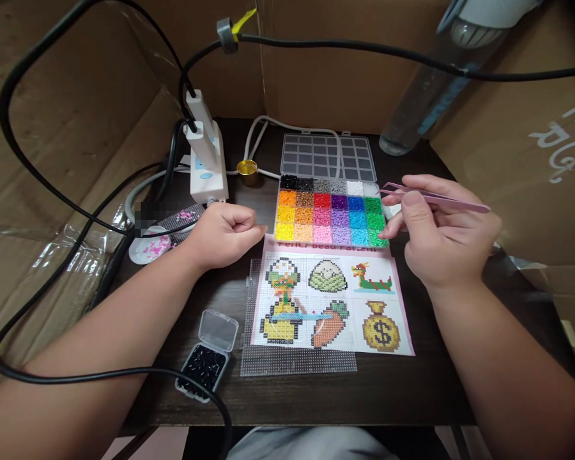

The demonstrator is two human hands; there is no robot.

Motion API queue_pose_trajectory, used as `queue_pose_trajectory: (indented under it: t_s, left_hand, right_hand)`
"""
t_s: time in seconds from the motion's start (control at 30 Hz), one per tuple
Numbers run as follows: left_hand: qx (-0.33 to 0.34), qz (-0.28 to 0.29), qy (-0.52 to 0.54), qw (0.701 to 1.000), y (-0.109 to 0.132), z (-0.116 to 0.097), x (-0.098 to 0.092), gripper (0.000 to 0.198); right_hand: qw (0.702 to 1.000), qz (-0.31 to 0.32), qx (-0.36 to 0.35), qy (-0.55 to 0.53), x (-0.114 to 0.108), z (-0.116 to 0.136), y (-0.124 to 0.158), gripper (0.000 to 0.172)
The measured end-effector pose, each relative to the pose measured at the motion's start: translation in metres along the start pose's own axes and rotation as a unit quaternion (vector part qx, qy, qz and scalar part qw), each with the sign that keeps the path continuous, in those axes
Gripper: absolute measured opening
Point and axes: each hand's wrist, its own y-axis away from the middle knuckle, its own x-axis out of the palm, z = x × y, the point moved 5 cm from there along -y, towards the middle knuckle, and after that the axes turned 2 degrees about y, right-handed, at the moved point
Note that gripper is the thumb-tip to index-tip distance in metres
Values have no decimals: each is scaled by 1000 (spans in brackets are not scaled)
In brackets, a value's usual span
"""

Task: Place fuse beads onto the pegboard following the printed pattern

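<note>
Beadwork looks partly laid: blue beads (pixel 301 316) are crossing the clear pegboard (pixel 299 364), lower centre; its near edge is lying bare.
Right hand (pixel 443 236) is pinching tweezers (pixel 460 203); left hand (pixel 225 235) is resting fisted, contents hidden.

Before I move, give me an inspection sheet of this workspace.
Surface: dark table.
Job's things: open bead organiser; pattern sheet, its left part under clear pegboard; small box of black beads, lid open; pink tweezers.
Clutter: power strip, gold-coloured item.
Hands: left hand curled, nothing seen in it; right hand, fingers on the tweezers.
Cables: black cable passes in front of the small box; white cord behind the organiser.
Surroundings: cardboard walls; clear bottle, right rear.
</note>
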Motion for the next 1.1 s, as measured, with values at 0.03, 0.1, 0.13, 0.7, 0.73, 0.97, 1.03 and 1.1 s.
queue_pose_trajectory:
  t_s: [0.03,0.1,0.13,0.7,0.73,0.97,1.03,1.1]
  left_hand:
    - [1,1,-1,1000,0,0,0,43]
    - [2,3,0,1000,0,0,0,43]
    - [2,4,2,1000,0,0,0,43]
    - [-3,10,-4,1000,0,4,0,42]
    - [-2,11,-3,1000,0,4,1,42]
    - [7,8,3,1000,1,1,1,43]
    - [8,7,6,1000,1,0,1,43]
    - [6,8,4,1000,1,0,1,42]
  right_hand:
    - [1000,2,-2,1,0,0,0,18]
    - [1000,8,-5,13,0,-1,1,19]
    - [1000,13,-7,22,0,-1,2,19]
    - [999,26,-10,38,-1,-2,4,19]
    - [999,26,-10,36,-1,-2,4,20]
    - [1000,6,4,28,0,-1,3,18]
    - [1000,0,4,28,0,-2,3,18]
    - [1000,0,2,30,-1,-2,3,19]
